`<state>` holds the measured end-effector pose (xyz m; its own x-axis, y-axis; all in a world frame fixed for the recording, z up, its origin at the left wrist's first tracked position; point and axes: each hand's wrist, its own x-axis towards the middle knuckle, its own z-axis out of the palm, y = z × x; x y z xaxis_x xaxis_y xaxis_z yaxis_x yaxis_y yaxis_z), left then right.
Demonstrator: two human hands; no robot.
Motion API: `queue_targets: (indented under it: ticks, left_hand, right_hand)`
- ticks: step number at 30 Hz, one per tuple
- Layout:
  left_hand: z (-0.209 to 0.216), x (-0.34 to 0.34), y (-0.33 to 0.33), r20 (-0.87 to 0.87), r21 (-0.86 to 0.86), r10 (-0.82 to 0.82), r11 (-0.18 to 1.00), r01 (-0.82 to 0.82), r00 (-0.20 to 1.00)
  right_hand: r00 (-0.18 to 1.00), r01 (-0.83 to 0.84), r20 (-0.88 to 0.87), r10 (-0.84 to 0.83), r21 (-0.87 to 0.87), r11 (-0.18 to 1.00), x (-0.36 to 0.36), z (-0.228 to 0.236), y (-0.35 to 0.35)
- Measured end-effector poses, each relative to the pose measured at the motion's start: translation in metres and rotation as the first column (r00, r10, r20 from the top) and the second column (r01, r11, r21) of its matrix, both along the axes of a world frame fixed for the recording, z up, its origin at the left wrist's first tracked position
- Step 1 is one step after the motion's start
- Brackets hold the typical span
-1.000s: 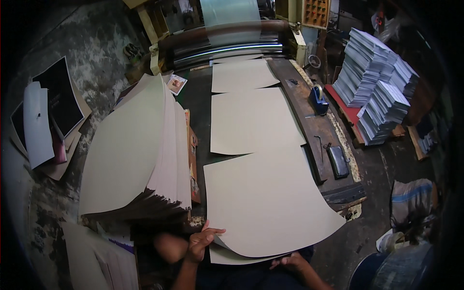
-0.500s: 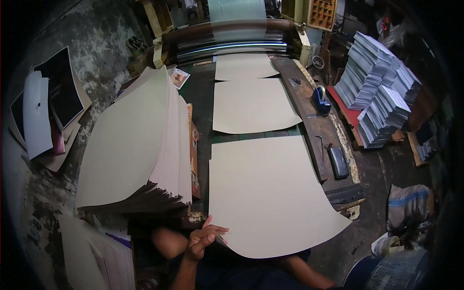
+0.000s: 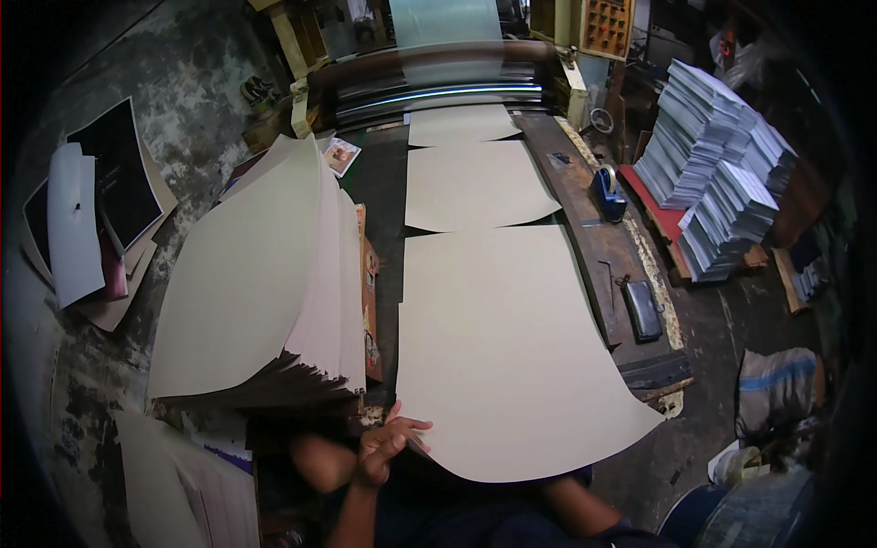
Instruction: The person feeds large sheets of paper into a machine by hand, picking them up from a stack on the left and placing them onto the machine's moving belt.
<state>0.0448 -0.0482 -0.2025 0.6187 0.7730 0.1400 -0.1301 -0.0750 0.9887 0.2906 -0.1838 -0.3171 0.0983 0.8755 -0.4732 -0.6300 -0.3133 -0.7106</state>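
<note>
A large cream sheet of paper [image 3: 502, 356] stretches along the table, its near edge curving toward me. At its near left corner my left hand [image 3: 385, 446] is closed, the corner between thumb and fingers. My right forearm [image 3: 583, 508] reaches under the near right part of the sheet, which hides my right hand. Beyond lie two more cream sheets in line, a middle sheet [image 3: 475, 183] and a far sheet [image 3: 461, 124]. The far one reaches the shiny rollers [image 3: 438, 94] of a machine, with translucent film [image 3: 448, 32] above them.
A tall stack of cream sheets [image 3: 237, 292] stands left of the table, more sheets [image 3: 174, 475] below it. Along the table's right side are a blue tape dispenser [image 3: 607, 192] and a dark case [image 3: 642, 310]. White paper stacks [image 3: 694, 137] stand farther right.
The middle and far sheets have moved away toward the rollers. The near sheet's far edge has also advanced and now meets the middle sheet. My left hand stays at the corner.
</note>
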Motion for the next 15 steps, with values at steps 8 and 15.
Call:
queue_targets:
  ticks: [8,15]
  left_hand:
    - [-0.023,0.001,0.026,-0.043,-0.018,-0.053,0.998,0.053,0.998]
    - [-0.036,0.010,0.056,-0.073,-0.040,-0.199,0.980,0.196,0.977]
  right_hand:
    - [0.987,-0.161,0.026,0.159,0.232,0.959,-0.004,0.013,-0.027]
    - [0.977,-0.046,-0.210,0.041,-0.018,0.999,0.009,0.018,-0.020]
